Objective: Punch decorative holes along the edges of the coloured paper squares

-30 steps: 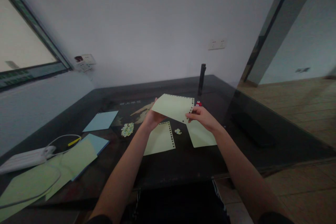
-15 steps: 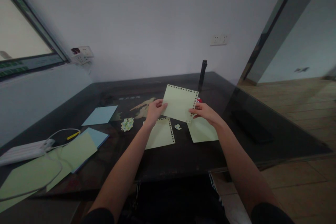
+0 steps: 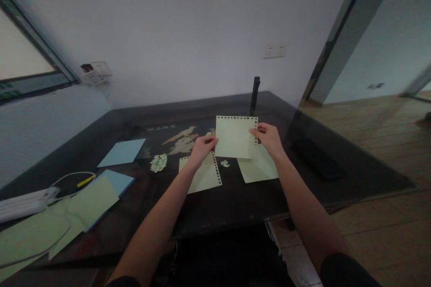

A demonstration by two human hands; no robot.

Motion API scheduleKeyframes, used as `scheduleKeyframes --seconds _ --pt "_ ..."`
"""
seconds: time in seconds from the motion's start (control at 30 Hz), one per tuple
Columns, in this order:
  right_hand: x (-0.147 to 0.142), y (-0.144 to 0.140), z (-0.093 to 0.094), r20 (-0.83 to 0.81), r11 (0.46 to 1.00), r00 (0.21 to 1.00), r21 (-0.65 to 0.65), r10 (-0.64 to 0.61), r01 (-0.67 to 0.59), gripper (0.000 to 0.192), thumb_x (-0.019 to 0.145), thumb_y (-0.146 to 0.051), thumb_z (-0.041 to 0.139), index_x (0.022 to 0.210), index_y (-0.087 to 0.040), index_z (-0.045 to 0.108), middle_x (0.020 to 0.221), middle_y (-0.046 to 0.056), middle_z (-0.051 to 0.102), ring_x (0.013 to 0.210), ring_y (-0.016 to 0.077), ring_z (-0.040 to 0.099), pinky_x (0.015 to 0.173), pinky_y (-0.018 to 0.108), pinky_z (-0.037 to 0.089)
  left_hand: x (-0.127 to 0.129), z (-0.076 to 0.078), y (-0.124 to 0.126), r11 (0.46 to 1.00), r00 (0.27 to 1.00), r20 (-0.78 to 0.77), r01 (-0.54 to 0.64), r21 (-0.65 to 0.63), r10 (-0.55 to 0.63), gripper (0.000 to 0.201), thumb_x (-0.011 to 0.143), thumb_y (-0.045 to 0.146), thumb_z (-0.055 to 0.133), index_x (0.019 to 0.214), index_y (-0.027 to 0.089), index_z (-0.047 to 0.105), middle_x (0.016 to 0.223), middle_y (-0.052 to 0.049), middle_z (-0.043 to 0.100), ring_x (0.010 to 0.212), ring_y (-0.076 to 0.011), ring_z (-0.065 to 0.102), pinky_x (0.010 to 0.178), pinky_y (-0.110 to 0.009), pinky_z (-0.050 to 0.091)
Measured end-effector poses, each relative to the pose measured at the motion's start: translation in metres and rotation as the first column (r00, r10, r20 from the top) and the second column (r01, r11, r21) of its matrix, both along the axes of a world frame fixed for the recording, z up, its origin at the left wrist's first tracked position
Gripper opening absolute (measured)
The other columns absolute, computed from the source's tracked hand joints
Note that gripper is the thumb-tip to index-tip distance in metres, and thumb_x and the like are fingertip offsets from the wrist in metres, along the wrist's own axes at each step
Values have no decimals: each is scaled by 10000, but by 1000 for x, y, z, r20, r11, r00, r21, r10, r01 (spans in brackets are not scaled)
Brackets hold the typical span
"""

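Raised over the dark table is a pale green sheet of paper (image 3: 235, 138), with small punched shapes along its top and right edges. My left hand (image 3: 204, 149) pinches its left edge, and my right hand (image 3: 268, 136) grips the right edge near the top corner. Below lies a second punched green sheet (image 3: 202, 175), partly covered by my left hand and wrist. A plain-looking green sheet (image 3: 257, 170) rests to the right, its top hidden behind the held paper. Between these two is a small cluster of paper cutouts (image 3: 225, 163).
A bigger pile of cutouts (image 3: 158, 163) lies left of my hands. Further left are blue sheets (image 3: 123, 151), green sheets (image 3: 101, 197) and a white power strip (image 3: 27, 204) with its cable. A black upright object (image 3: 255, 96) stands behind; a dark flat object (image 3: 316, 159) lies right.
The held sheet has turned so its top edge is nearly level. My right hand has shifted up along its right edge, while my left hand has lowered slightly. The camera view moved a little.
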State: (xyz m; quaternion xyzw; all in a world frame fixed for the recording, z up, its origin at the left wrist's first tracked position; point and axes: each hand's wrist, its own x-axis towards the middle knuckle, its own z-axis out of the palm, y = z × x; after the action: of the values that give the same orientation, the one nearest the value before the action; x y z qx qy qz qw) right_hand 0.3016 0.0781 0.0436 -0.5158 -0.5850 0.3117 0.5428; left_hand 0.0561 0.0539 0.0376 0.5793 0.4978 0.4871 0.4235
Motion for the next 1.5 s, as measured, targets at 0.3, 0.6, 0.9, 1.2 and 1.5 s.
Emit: scheduleKeyframes --seconds 0.3,0.6,0.9,1.2,1.5 --pt "42 -7 -1 336 998 940 9 -66 67 298 647 -337 676 861 -130 663 579 11 596 517 140 508 538 278 389 38 -17 -14 997 997 -10 77 32 -76 232 717 165 618 869 193 445 598 41 601 510 -108 563 528 -221 446" --pt "75 -11 -39 416 988 910 -135 -7 69 314 624 -331 703 872 -141 672 580 14 608 541 160 555 526 276 421 73 -30 -33 980 954 -235 164 -113 -187 306 706 125 620 928 211 427 551 64 595 456 -125 573 549 -253 455" --pt "76 -12 -47 442 974 895 -219 51 53 286 650 -269 669 901 -132 652 609 6 616 557 150 559 538 261 418 76 -32 -31 970 940 -275 153 -189 -202 345 720 123 622 966 206 395 509 59 591 423 -142 583 498 -247 451" --pt "73 -11 -51 532 969 846 -216 15 119 249 650 -232 685 884 -150 662 611 1 627 562 148 578 563 258 412 75 -40 -28 964 913 -340 160 -211 -226 358 711 111 618 974 211 397 486 68 584 409 -144 574 527 -255 457" --pt "71 -12 -51 573 964 820 -229 22 135 250 677 -238 673 910 -146 663 639 8 628 579 149 578 567 258 402 75 -39 -28 963 861 -440 189 -191 -256 338 698 113 594 965 207 408 503 51 594 441 -160 586 551 -266 455"
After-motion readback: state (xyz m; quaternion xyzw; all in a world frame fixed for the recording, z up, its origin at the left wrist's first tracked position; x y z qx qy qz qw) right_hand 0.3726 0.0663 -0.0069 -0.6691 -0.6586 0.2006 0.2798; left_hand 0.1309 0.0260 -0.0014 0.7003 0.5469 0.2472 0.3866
